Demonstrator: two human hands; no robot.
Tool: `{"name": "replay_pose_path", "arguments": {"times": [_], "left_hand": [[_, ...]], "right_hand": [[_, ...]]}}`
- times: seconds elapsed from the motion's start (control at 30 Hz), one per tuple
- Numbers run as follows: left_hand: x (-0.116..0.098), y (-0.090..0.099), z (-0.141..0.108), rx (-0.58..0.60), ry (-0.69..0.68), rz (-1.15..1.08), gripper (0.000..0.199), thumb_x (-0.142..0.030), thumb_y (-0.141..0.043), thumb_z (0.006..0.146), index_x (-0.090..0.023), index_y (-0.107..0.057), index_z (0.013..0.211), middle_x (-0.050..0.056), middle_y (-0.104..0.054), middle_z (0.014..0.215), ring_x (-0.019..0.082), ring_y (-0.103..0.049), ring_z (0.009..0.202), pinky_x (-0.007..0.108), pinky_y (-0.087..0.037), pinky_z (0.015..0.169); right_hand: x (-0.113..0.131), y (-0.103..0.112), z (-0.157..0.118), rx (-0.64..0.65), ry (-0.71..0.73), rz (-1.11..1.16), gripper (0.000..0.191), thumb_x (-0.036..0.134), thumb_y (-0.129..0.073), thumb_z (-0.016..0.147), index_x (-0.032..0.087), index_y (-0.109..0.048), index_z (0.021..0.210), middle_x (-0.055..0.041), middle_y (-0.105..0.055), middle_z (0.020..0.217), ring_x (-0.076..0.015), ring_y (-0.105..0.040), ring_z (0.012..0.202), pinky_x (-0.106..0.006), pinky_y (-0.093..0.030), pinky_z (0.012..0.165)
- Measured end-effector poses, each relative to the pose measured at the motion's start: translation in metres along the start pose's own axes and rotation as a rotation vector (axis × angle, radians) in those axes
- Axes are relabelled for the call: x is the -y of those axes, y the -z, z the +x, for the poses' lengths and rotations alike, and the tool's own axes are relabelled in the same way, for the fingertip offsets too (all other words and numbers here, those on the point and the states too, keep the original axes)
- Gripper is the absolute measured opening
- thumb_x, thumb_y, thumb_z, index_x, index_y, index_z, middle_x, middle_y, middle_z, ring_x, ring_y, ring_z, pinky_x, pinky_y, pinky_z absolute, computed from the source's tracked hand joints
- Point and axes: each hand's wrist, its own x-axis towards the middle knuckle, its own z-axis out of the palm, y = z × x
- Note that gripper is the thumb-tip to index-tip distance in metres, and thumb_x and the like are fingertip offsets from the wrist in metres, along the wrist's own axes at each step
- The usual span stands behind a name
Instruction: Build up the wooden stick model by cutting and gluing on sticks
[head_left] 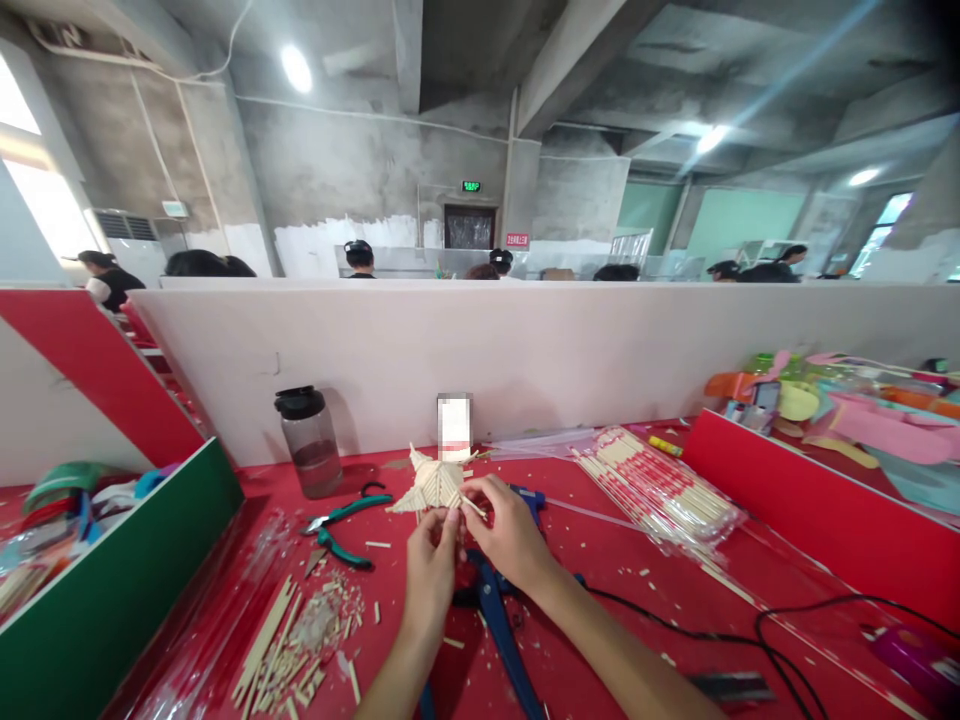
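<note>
Both hands hold a star-shaped piece made of pale wooden sticks (437,482) above the red table. My left hand (433,545) pinches its lower edge from below. On the lower right, my right hand (504,525) grips one point of the star with thumb and fingers closed. Under the wrists lies a blue-handled tool (491,600), partly hidden by my arms. A blue glue gun (531,500) shows in part behind my right hand. Left of the star are pliers with green handles (349,515), lying spread apart.
Cut sticks and scraps (300,640) lie at the lower left. A dark water bottle (309,445) stands against the white partition (525,350). Packs of wooden sticks (664,485) lie at right. A black cable (675,630) crosses the table. Green (150,570) and red boards (810,520) border the sides.
</note>
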Motion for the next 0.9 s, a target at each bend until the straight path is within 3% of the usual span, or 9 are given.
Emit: {"name": "replay_pose_path", "arguments": {"times": [0.3, 0.6, 0.9], "left_hand": [[-0.0037, -0.0045, -0.0057, -0.04, 0.141, -0.153, 0.047, -0.056, -0.078, 0.067, -0.014, -0.068, 0.084, -0.006, -0.051, 0.059, 0.006, -0.041, 0.048, 0.016, -0.035, 0.046], [-0.0019, -0.0037, -0.0061, -0.034, 0.132, -0.19, 0.045, -0.055, -0.079, 0.067, -0.014, -0.069, 0.083, -0.007, -0.049, 0.057, 0.005, -0.039, 0.048, 0.015, -0.034, 0.045], [-0.0094, -0.0038, -0.0049, -0.023, 0.063, -0.056, 0.05, -0.061, -0.076, 0.067, -0.013, -0.07, 0.081, -0.004, -0.054, 0.058, 0.007, -0.041, 0.048, 0.017, -0.035, 0.044]], "right_hand": [[0.0003, 0.0001, -0.001, -0.018, 0.024, -0.002, 0.02, 0.011, -0.056, 0.084, 0.02, -0.061, 0.102, -0.0047, -0.066, 0.094, -0.0197, -0.063, 0.089, -0.031, -0.05, 0.082], [0.0, -0.0006, -0.0001, -0.015, 0.019, -0.002, 0.021, 0.012, -0.056, 0.085, 0.02, -0.061, 0.103, -0.0046, -0.066, 0.094, -0.0198, -0.063, 0.089, -0.032, -0.05, 0.082], [0.001, 0.0016, -0.0004, -0.015, 0.015, -0.019, 0.02, 0.012, -0.056, 0.085, 0.02, -0.062, 0.102, -0.0052, -0.066, 0.095, -0.0195, -0.064, 0.09, -0.031, -0.05, 0.082]]}}
